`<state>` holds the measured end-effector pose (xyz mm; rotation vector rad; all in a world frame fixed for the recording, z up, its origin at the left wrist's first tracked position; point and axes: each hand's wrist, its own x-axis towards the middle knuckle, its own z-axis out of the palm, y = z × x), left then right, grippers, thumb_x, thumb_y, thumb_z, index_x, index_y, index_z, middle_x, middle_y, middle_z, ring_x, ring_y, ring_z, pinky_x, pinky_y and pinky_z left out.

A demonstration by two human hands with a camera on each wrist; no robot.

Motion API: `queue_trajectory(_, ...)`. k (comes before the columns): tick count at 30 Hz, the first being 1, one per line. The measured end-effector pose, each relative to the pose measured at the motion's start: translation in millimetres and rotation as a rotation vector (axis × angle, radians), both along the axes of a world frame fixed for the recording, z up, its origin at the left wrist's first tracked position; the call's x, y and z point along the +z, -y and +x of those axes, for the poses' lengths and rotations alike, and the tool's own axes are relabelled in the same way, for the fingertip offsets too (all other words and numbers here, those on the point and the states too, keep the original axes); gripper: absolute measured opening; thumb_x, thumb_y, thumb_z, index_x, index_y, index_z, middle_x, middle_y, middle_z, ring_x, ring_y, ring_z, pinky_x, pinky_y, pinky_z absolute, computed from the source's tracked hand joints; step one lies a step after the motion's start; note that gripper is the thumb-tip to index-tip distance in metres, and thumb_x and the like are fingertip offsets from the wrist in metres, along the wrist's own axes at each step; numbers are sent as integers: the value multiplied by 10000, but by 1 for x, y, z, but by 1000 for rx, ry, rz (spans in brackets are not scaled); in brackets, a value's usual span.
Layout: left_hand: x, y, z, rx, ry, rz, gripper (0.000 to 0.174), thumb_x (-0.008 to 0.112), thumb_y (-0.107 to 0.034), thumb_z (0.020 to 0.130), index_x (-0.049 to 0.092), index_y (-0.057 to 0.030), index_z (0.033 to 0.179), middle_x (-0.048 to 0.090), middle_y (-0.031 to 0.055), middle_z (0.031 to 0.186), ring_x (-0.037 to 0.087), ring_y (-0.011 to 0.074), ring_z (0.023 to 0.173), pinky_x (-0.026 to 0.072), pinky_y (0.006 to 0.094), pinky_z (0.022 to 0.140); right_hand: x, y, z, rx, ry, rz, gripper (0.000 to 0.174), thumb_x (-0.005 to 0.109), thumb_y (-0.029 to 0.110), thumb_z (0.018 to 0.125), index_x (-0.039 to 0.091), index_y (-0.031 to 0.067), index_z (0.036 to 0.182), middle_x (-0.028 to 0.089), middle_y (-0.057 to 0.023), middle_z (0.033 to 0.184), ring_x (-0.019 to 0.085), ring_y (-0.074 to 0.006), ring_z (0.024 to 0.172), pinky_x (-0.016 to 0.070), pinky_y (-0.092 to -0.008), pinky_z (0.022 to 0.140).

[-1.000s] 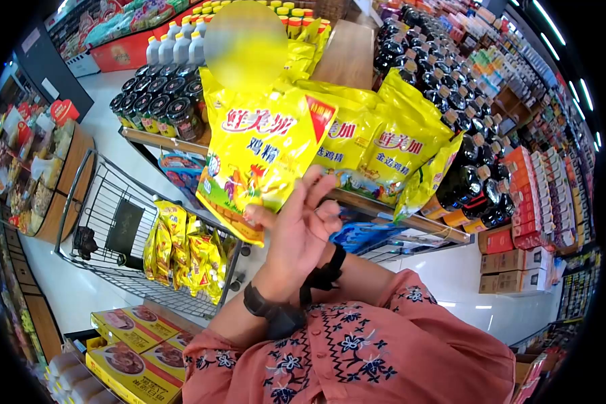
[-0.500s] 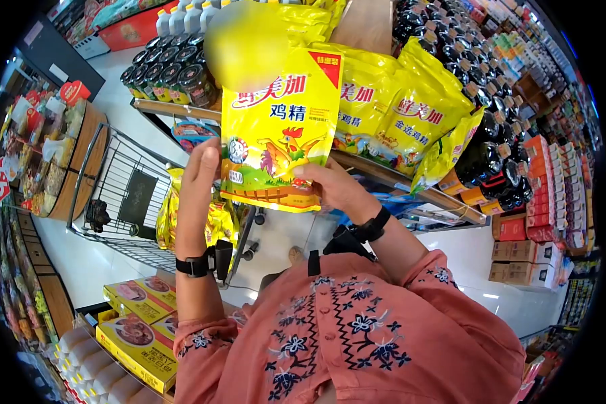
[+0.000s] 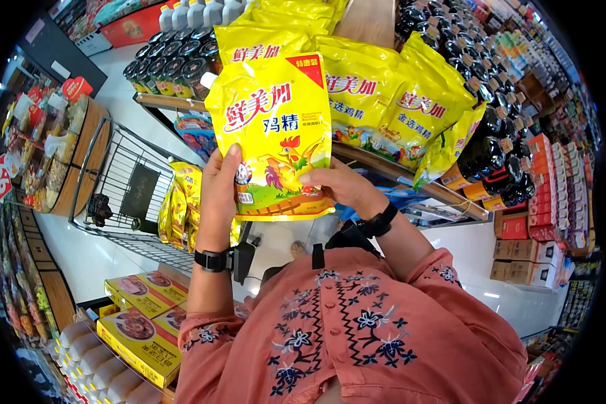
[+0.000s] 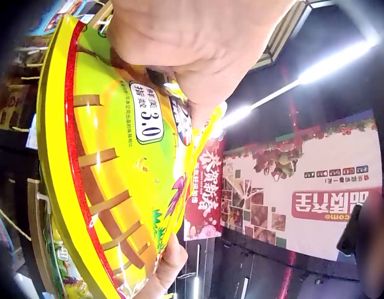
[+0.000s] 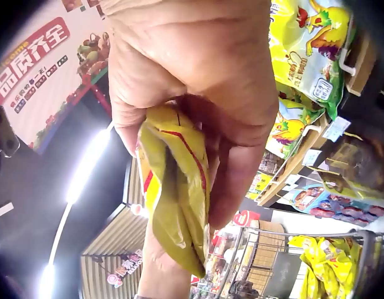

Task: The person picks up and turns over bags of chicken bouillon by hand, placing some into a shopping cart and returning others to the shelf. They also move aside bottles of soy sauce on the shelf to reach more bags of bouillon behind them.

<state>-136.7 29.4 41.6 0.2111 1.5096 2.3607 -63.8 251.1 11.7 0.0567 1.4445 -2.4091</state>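
A yellow pouch with a rooster picture is held upright by both hands in front of the shelf. My left hand grips its left edge, thumb on the front. At the lower right, my right hand pinches it with the thumb on the front and the fingers behind, hidden in the head view. The left wrist view shows the pouch's lower front beneath my left hand. In the right wrist view my right hand is wrapped round the folded pouch edge.
Similar yellow pouches stand on the shelf behind, with dark jars to the left and dark bottles to the right. A wire cart holding yellow pouches stands at the left. Yellow boxes lie at the lower left.
One second ago the hands were close together at the pouch's lower right; now they hold its two sides. Since half a second ago, the left hand has closed on the left edge and the pouch has shifted slightly left.
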Motion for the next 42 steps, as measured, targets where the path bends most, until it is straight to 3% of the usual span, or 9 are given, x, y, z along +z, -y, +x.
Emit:
queue_trajectory(8, -1, -10, 12, 23, 64, -4, 313, 606, -298, 1024, 627, -20, 1165, 697, 62, 1138, 658, 97, 986, 519, 253, 861, 16, 2, 4, -146, -60, -85, 491, 703, 225, 940, 556, -1, 1350, 667, -84, 1248, 660, -176, 1102, 574, -332, 911)
queue_trajectory(11, -12, -2, -7, 52, -88, -73, 350, 585, -343, 1032, 623, -22, 1168, 676, 51, 1141, 626, 97, 1008, 492, 258, 889, 8, -2, 5, -115, -43, -88, 477, 706, 200, 939, 565, -4, 1347, 662, -97, 1269, 663, -188, 1095, 560, -352, 936)
queue_trajectory(12, -8, -2, -11, 21, -130, -97, 500, 493, -405, 1062, 545, 24, 1313, 630, 98, 1267, 623, 149, 1099, 486, 294, 964, 6, -3, 6, -105, -43, -72, 474, 710, 198, 937, 572, -3, 1343, 662, -99, 1270, 663, -188, 1095, 553, -351, 943)
queue_trajectory(22, 3, -13, -23, -8, 44, 70, 490, 444, -364, 1084, 525, 28, 1367, 643, 95, 1287, 639, 147, 1100, 497, 295, 951, 0, -8, 21, -36, -23, 4, 468, 716, 200, 934, 594, -7, 1336, 670, -93, 1263, 638, -175, 1115, 490, -335, 990)
queue_trajectory(26, -4, -17, -31, 1, -76, -82, 490, 416, -366, 1091, 526, 18, 1375, 631, 102, 1304, 631, 178, 1125, 488, 332, 979, -1, -13, 21, -88, -80, 35, 455, 703, 215, 947, 594, -4, 1331, 660, -77, 1278, 620, -170, 1131, 477, -335, 1005)
queue_trajectory(29, -16, -18, -35, -98, -119, 20, 463, 474, -331, 1075, 526, 15, 1378, 626, 93, 1318, 605, 184, 1180, 462, 327, 1017, -1, -22, 21, -129, -99, -7, 460, 698, 220, 955, 583, 3, 1344, 650, -75, 1292, 613, -172, 1146, 474, -338, 1014)
queue_trajectory(32, -11, -27, -21, -150, -95, -142, 387, 540, -253, 1051, 559, 32, 1312, 637, 95, 1268, 599, 150, 1104, 459, 319, 981, 11, -28, 20, -156, -135, -60, 471, 697, 226, 959, 572, 6, 1356, 641, -75, 1304, 611, -175, 1155, 474, -340, 1017)
queue_trajectory(37, 8, -55, -20, -130, -2, 13, 411, 617, -307, 1016, 601, 19, 1267, 681, 75, 1210, 644, 124, 1033, 498, 281, 910, 30, -41, 15, -184, -105, -98, 485, 695, 257, 965, 568, 21, 1368, 643, -67, 1291, 615, -154, 1131, 487, -311, 985)
queue_trajectory(42, 25, -84, -49, -89, -54, 8, 419, 592, -328, 1029, 606, 26, 1252, 676, 75, 1200, 635, 126, 1029, 492, 280, 908, 55, -75, -1, -223, -195, 245, 488, 623, 369, 999, 589, 13, 1331, 673, -41, 1180, 603, -97, 1041, 497, -272, 882)
